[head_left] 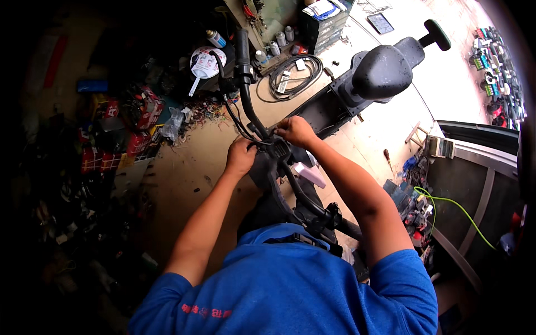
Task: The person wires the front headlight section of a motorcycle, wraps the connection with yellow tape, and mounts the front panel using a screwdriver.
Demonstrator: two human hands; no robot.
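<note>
An electric scooter with a black seat (382, 75) stands in front of me, its black handlebar (252, 114) running from far left to near right. At the middle of the bar sits a small dark display unit (277, 149). My left hand (240, 157) is closed at the left side of this unit, beside the black cables (237, 124); its fingertips are partly hidden. On the far side of the unit, my right hand (296, 133) pinches close to the bar. Whatever is between the fingers of either hand is too small or hidden to make out.
Coiled black cable (295, 78) lies on the floor beyond the handlebar, near several spray cans (281, 39). Boxes and loose parts (142, 111) crowd the left. A screwdriver (387, 155) lies at right, near a pile of parts (410, 195) and a green hose (458, 206).
</note>
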